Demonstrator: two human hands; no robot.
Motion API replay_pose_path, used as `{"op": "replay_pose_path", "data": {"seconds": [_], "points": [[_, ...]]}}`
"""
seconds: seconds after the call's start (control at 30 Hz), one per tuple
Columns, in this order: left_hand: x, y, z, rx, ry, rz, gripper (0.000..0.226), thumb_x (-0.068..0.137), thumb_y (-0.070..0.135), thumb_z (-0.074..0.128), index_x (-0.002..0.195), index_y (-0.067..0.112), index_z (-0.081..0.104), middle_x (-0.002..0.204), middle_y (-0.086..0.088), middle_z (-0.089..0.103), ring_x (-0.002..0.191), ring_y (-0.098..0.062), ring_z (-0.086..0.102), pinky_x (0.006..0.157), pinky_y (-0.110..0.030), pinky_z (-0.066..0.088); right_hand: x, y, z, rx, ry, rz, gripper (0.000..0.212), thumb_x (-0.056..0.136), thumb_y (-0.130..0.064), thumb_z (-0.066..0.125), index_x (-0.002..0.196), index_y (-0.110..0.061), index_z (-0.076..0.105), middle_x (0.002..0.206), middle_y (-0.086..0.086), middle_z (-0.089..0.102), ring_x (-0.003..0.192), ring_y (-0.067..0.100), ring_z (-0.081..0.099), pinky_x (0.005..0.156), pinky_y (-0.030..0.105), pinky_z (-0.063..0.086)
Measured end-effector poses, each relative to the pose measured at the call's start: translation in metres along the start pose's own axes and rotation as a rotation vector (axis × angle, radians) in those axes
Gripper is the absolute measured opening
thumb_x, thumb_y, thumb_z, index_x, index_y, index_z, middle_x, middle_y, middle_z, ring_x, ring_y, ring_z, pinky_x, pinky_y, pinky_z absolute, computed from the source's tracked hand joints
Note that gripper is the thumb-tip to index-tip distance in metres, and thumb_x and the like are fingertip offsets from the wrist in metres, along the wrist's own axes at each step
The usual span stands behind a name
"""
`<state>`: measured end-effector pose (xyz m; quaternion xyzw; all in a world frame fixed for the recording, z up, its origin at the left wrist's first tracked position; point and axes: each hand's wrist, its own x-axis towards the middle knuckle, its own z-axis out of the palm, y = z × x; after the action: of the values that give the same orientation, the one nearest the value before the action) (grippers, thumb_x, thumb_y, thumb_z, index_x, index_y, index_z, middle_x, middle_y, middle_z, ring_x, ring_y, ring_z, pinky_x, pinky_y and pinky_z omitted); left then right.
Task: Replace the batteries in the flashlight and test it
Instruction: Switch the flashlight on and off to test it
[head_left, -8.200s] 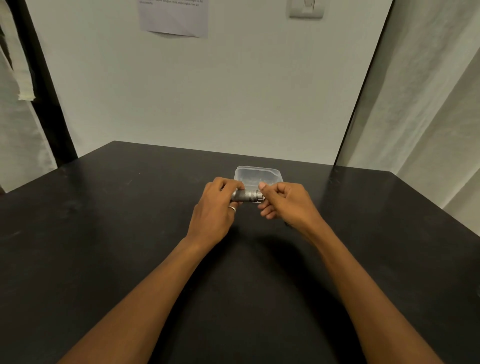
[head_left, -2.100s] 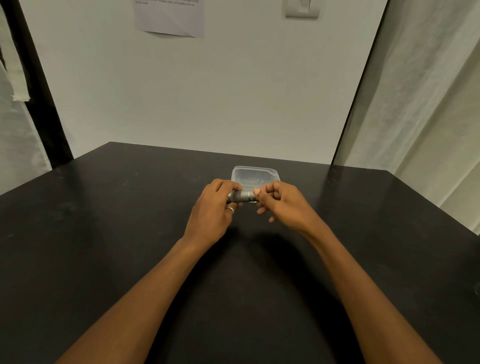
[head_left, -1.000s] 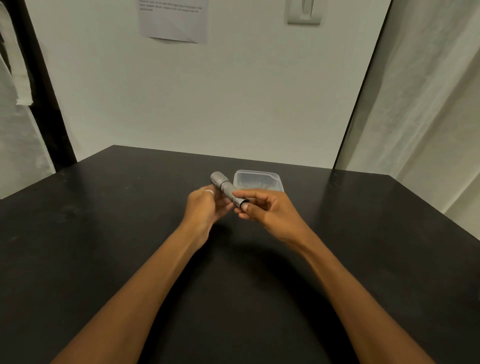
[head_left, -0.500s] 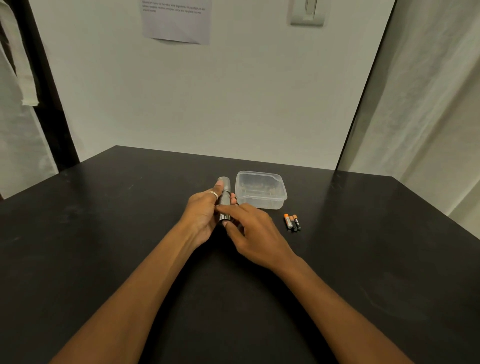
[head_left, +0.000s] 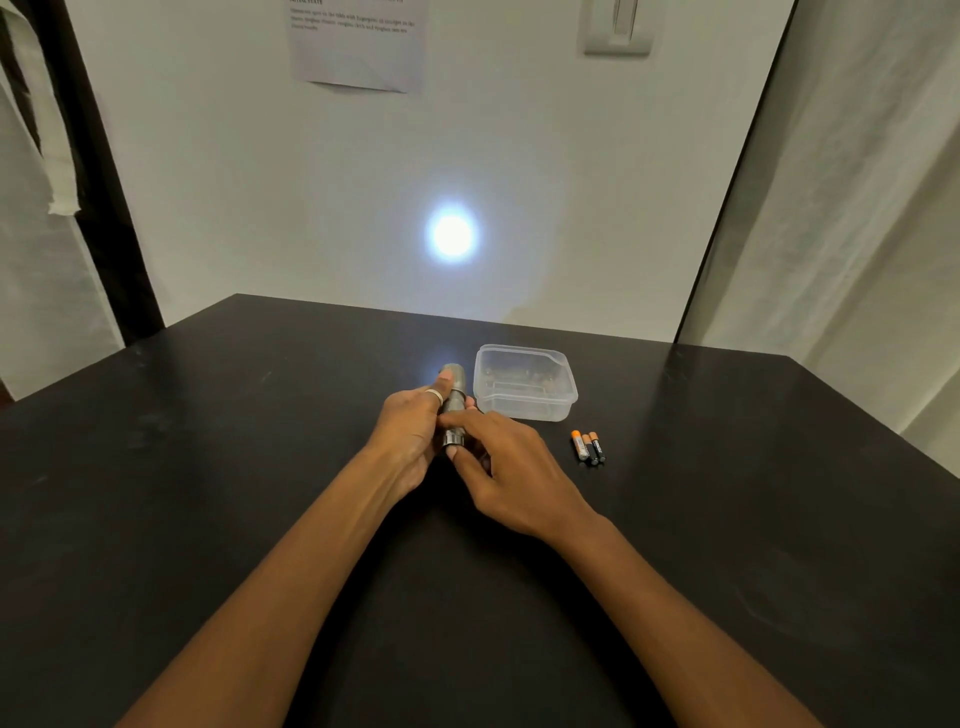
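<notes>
A small silver flashlight (head_left: 455, 395) points away from me toward the wall, and it is lit. My left hand (head_left: 410, 441) wraps its body from the left. My right hand (head_left: 506, 467) holds its tail end, with the thumb pressed on the back cap. A bright round light spot (head_left: 451, 235) shows on the white wall straight ahead. Three small black and orange batteries (head_left: 588, 447) lie side by side on the black table (head_left: 208, 493), to the right of my hands.
A clear plastic container (head_left: 524, 382) stands just behind and right of the flashlight. The wall carries a paper notice (head_left: 358, 41) and a switch plate (head_left: 617, 28). White curtains hang at the left and right.
The flashlight has come on and a light spot has appeared on the wall. Over the last second it swung from lying crosswise to pointing at the wall, uncovering the three batteries.
</notes>
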<state>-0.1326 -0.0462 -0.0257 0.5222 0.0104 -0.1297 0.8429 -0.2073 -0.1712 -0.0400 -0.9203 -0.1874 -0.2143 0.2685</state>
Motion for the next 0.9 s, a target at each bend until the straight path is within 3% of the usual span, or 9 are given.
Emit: {"op": "replay_pose_path", "data": {"seconds": [0.1, 0.23, 0.37, 0.5, 0.73, 0.8, 0.9], "points": [[0.0012, -0.0005, -0.0005, 0.041, -0.026, 0.019, 0.037, 0.1, 0.032, 0.062, 0.103, -0.004, 0.071, 0.091, -0.017, 0.073, 0.082, -0.025, 0.071, 0.077, -0.037, 0.062, 0.0003, -0.0003, -0.0005, -0.013, -0.013, -0.002, 0.036, 0.097, -0.022, 0.062, 0.132, -0.028, 0.057, 0.102, -0.009, 0.06, 0.08, 0.0, 0.048, 0.074, 0.011, 0.038], [0.0033, -0.0015, -0.0009, 0.099, -0.03, 0.069, 0.038, 0.099, 0.036, 0.063, 0.105, 0.0, 0.073, 0.097, -0.018, 0.075, 0.085, -0.026, 0.072, 0.076, -0.037, 0.062, -0.0003, -0.0006, -0.0016, -0.017, -0.012, -0.002, 0.034, 0.099, -0.022, 0.059, 0.132, -0.028, 0.054, 0.104, -0.007, 0.061, 0.081, 0.002, 0.05, 0.075, 0.021, 0.045], [0.0043, -0.0021, -0.0016, 0.16, 0.032, 0.078, 0.036, 0.098, 0.035, 0.065, 0.092, 0.0, 0.073, 0.09, -0.016, 0.077, 0.081, -0.026, 0.073, 0.082, -0.04, 0.061, -0.0006, -0.0017, -0.0003, 0.0, -0.026, 0.011, 0.032, 0.102, -0.026, 0.053, 0.133, -0.032, 0.05, 0.102, -0.006, 0.061, 0.084, 0.009, 0.055, 0.076, 0.035, 0.052], [0.0047, -0.0019, -0.001, 0.21, 0.069, 0.068, 0.033, 0.1, 0.032, 0.062, 0.08, 0.006, 0.067, 0.073, -0.009, 0.065, 0.07, -0.022, 0.064, 0.075, -0.038, 0.056, -0.0011, -0.002, 0.0008, 0.029, -0.025, 0.039, 0.033, 0.104, -0.028, 0.048, 0.136, -0.035, 0.047, 0.106, -0.005, 0.065, 0.092, 0.012, 0.061, 0.081, 0.041, 0.054], [0.0053, -0.0023, -0.0013, 0.235, 0.061, 0.078, 0.037, 0.103, 0.033, 0.057, 0.074, 0.01, 0.061, 0.065, -0.006, 0.062, 0.057, -0.017, 0.061, 0.059, -0.031, 0.055, -0.0021, -0.0034, -0.0001, 0.044, -0.035, 0.065, 0.035, 0.103, -0.026, 0.049, 0.137, -0.035, 0.045, 0.11, -0.006, 0.065, 0.096, 0.012, 0.061, 0.083, 0.041, 0.054], [0.0022, -0.0018, -0.0004, 0.26, 0.042, 0.096, 0.038, 0.103, 0.036, 0.056, 0.079, 0.008, 0.064, 0.067, -0.006, 0.067, 0.057, -0.016, 0.065, 0.056, -0.029, 0.055, -0.002, -0.0034, -0.0006, 0.044, -0.037, 0.076, 0.038, 0.103, -0.027, 0.051, 0.139, -0.033, 0.042, 0.108, -0.006, 0.064, 0.091, 0.01, 0.06, 0.08, 0.038, 0.054], [-0.0007, -0.0024, -0.0005, 0.31, 0.011, 0.122, 0.042, 0.102, 0.041, 0.056, 0.095, 0.002, 0.07, 0.075, -0.01, 0.073, 0.066, -0.018, 0.07, 0.063, -0.031, 0.058, -0.0025, -0.005, -0.0022, 0.065, -0.032, 0.082, 0.046, 0.102, -0.028, 0.054, 0.145, -0.031, 0.035, 0.105, -0.008, 0.063, 0.089, 0.009, 0.06, 0.08, 0.033, 0.053]]}}
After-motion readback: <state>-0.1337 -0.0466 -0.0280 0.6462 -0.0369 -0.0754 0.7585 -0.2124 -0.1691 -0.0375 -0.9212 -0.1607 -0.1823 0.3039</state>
